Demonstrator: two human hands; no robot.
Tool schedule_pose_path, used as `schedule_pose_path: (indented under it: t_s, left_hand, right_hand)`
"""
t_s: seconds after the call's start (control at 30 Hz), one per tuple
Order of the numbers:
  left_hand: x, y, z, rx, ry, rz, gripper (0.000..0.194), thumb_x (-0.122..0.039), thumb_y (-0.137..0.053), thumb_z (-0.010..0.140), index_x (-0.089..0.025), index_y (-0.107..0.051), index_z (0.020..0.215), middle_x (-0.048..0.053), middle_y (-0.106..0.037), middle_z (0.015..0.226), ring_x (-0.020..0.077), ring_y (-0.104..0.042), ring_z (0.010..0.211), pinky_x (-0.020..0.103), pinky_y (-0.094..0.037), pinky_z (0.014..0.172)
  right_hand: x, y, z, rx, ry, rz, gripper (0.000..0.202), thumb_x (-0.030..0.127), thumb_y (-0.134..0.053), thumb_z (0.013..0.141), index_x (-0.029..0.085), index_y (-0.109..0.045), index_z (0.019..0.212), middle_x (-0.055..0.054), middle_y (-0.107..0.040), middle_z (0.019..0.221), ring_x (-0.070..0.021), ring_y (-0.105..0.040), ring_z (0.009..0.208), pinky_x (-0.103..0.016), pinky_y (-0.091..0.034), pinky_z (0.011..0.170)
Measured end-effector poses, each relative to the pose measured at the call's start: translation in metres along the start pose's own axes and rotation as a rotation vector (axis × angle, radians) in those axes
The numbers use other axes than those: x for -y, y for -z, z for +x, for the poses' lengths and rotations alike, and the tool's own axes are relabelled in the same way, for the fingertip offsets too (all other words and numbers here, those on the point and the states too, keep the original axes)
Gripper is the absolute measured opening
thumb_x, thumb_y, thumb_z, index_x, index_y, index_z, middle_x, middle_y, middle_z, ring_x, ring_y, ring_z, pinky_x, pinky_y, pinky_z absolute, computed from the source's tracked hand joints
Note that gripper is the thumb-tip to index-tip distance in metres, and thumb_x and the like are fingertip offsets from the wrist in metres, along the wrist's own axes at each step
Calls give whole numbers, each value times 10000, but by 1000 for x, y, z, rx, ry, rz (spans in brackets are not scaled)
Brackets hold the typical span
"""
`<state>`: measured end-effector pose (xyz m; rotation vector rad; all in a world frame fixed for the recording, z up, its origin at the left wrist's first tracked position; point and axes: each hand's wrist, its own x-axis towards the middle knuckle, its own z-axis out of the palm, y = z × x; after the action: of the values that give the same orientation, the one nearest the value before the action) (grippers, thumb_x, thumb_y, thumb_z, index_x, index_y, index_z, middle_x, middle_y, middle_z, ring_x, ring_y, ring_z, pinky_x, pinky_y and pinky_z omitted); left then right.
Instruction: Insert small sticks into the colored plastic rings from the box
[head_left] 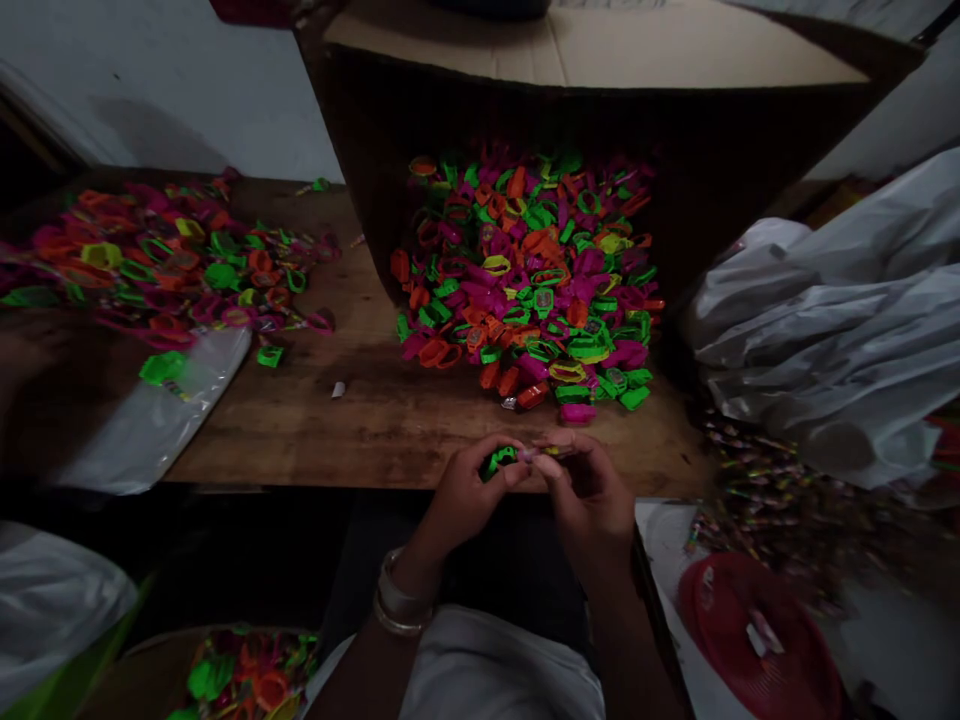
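Note:
My left hand [471, 492] is closed around a bright green plastic toy watch [501, 460] at the table's front edge. Between the fingers of my right hand [597, 500] is a thin stick-like piece with yellow and pinkish colouring [553, 450]. Its left end meets the fingertips of my left hand beside the watch; whether the two pieces are joined I cannot tell. Just beyond my hands, a heap of toy watches [525, 270] in green, orange, pink and yellow spills from a cardboard box [600, 60] lying on its side.
On the left of the wooden table [360, 420] lies another pile of watches [172, 250], with a clear plastic bag [157, 420] before it. A blurred hand of another person [26, 355] is there. To the right are white bags [832, 300], many thin sticks [795, 500] and a red basket [757, 640].

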<state>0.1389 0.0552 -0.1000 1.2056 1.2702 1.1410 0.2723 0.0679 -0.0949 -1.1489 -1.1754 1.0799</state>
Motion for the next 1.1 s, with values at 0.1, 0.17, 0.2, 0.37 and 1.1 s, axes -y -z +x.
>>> schedule_pose_path:
  t_s: [0.1,0.17,0.2,0.37,1.1]
  left_hand:
    - [6,-3,-2,-39,115,-129,210,-344,-665,736,-167,-664,849,12,-675,791,156,-599,757,247,-448,696]
    - [10,-2,-1,-16,238,-251,282,-400,-703,706,-154,-659,836,10,-638,721,131,-557,636,228,-428,575]
    - [12,2,2,-4,285,-313,330,-430,-728,685,-149,-659,843,11,-623,704,120,-535,595,218,-409,528]
    - [18,67,40,-372,-20,-612,624,-704,-549,751,-222,-605,1145,106,-639,1096,221,-615,950,293,-512,699]
    - [39,57,39,-530,64,-12,389,-443,-688,660,-184,-528,901,32,-646,822,181,-643,732,325,-522,696]
  right_hand:
    - [-6,-5,3,87,-1,40,101,240,-680,783,221,-620,861,0,-660,824,-161,-636,791,-294,-515,757]
    - [-11,-5,9,160,-42,58,125,258,-688,776,220,-619,873,0,-657,819,-159,-633,776,-293,-522,739]
    - [-13,-4,11,186,-68,58,185,266,-702,764,224,-620,924,-8,-666,866,-162,-636,796,-301,-527,751]
    - [-26,9,15,208,-114,77,670,308,-749,729,302,-447,1326,-71,-577,1286,-187,-620,1030,-378,-506,916]
    - [-40,169,75,-295,-410,-1280,351,100,-501,763,-14,-679,1043,-333,-656,991,-456,-611,1067,-571,-459,878]
